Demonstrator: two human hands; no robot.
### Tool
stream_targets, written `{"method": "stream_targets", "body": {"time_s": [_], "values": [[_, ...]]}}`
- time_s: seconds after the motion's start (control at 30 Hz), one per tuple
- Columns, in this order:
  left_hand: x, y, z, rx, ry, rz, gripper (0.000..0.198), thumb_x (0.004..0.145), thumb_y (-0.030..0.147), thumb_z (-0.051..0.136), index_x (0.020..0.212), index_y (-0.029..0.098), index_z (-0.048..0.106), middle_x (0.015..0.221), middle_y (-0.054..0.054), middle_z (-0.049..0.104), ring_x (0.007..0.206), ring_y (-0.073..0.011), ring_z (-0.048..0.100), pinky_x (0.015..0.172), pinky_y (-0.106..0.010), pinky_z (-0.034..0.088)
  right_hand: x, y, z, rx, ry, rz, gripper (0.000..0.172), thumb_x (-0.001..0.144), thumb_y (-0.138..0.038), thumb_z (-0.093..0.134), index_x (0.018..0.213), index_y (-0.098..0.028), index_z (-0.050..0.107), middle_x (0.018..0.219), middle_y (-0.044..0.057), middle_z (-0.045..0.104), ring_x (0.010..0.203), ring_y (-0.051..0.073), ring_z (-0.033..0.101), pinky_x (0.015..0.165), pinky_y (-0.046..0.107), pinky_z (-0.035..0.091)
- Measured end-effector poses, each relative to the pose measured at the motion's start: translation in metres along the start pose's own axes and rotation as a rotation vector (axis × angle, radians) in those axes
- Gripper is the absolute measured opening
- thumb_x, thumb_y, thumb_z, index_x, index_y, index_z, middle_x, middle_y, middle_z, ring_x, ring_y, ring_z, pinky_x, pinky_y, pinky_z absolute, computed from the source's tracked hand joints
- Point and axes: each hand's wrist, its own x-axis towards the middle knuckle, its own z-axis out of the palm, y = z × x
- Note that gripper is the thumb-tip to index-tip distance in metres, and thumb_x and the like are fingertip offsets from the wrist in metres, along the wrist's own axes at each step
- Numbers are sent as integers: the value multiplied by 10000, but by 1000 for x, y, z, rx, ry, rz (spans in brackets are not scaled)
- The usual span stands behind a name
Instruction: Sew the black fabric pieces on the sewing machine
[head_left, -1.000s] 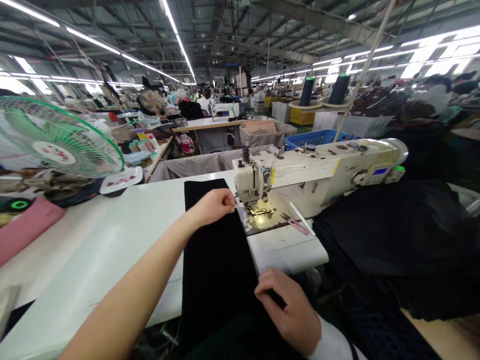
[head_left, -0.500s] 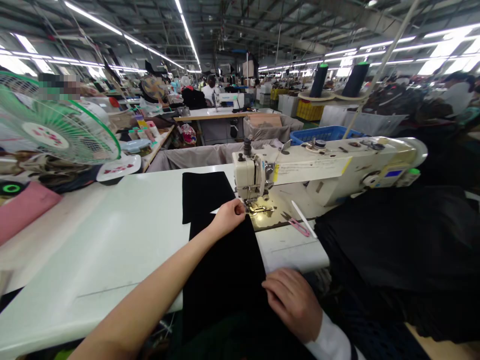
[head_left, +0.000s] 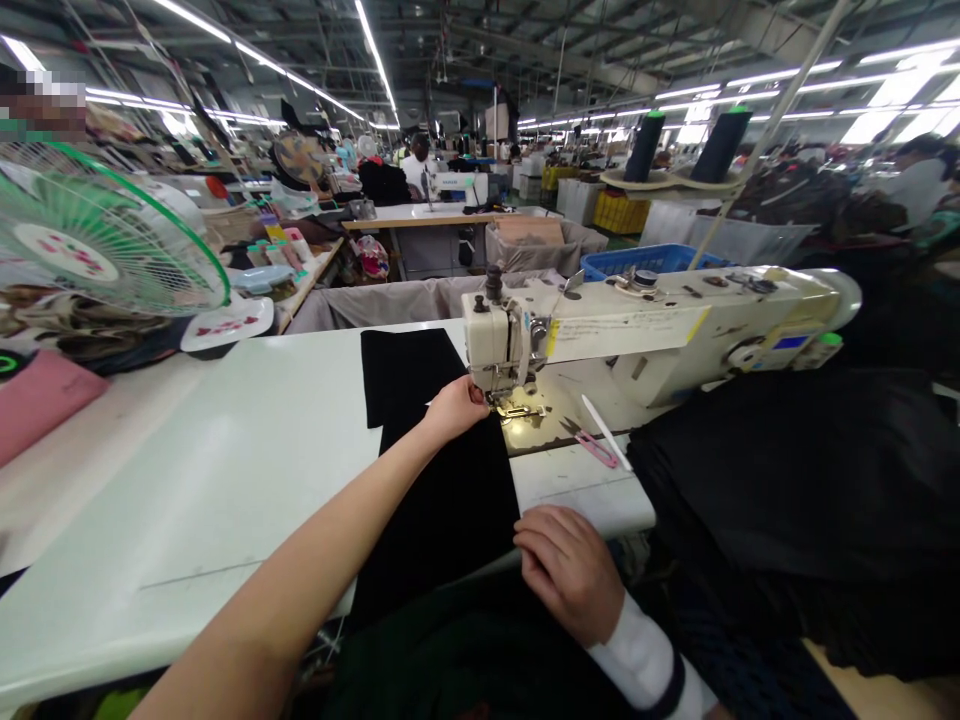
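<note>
Black fabric lies over the white sewing table, its right edge running up to the presser foot of a cream sewing machine. A second black piece spreads beyond it, left of the machine head. My left hand is closed beside the presser foot, thumb and fingers pinched; what lies between the fingertips is hidden. Nearer to me, my right hand has its fingers bent together at the fabric's right edge, pinching it.
Pink-handled thread snips and a white pen-like stick lie right of the needle. A pile of dark fabric sits at the right. On the left stands a green fan. Behind the machine are a blue basket and thread cones.
My right hand has moved slightly forward and left along with the fabric edge. My left hand stays by the presser foot. The view has shifted a little.
</note>
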Motion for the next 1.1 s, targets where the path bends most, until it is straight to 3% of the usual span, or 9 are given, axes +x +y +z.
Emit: {"method": "stream_targets", "body": {"time_s": [0.13,0.23,0.33,0.43,0.73,0.8,0.9,1.0,1.1], "values": [[-21,14,-4,127,65,13,204,798,207,629,987,135,618,959,-102,699,922,-249,660,810,-345,511,-4,3,0,-18,2,-45,253,876,-54,473,1036,-174,628,993,82,715,964,228,659,859,419,549],[-67,21,-6,238,102,87,375,867,211,590,1228,114,575,1369,-189,554,1319,-325,472,1115,-496,342,-7,4,-1,-22,0,-82,297,858,-45,481,1087,-156,635,1047,92,717,1017,231,654,921,440,545],[-120,13,-7,458,47,207,446,945,315,516,1370,180,522,1526,-134,420,1444,-343,309,1173,-581,224,-9,5,-3,-9,0,-84,327,846,-38,487,1117,-142,637,1083,96,714,1055,231,646,953,441,543],[-147,-4,-8,619,19,203,609,938,523,490,1454,201,452,1557,-136,368,1451,-390,275,1138,-628,268,-7,5,-2,0,11,-91,325,845,-39,486,1110,-146,640,1078,97,717,1048,224,650,950,427,551],[-119,-18,-12,619,68,188,744,890,593,540,1473,145,426,1553,-197,344,1438,-435,274,1121,-652,279,18,19,5,29,19,-60,277,833,-56,487,1010,-168,667,1005,85,719,965,223,657,952,435,539],[-123,-9,-14,570,93,263,623,919,466,558,1441,139,465,1533,-191,387,1429,-419,307,1125,-661,270,25,24,8,27,19,-49,269,834,-57,488,991,-168,676,997,88,718,955,224,652,956,443,529],[-138,7,-14,390,-33,504,419,965,272,482,1374,190,528,1445,-119,526,1369,-297,442,1150,-573,322,35,33,12,14,-11,-25,268,840,-62,486,983,-166,688,990,91,714,950,226,639,938,438,524],[-144,12,-10,273,-145,636,352,982,249,453,1306,186,572,1339,-99,614,1288,-248,529,1129,-503,396,46,43,15,-16,-39,-12,254,850,-68,495,970,-163,698,1006,92,713,969,234,623,928,427,512],[-134,4,-6,253,-119,680,381,981,270,474,1339,153,532,1335,-123,607,1282,-253,528,1122,-491,411,56,51,17,-48,-76,-2,236,842,-62,524,956,-164,704,1023,82,712,983,241,606,916,418,496]]}}
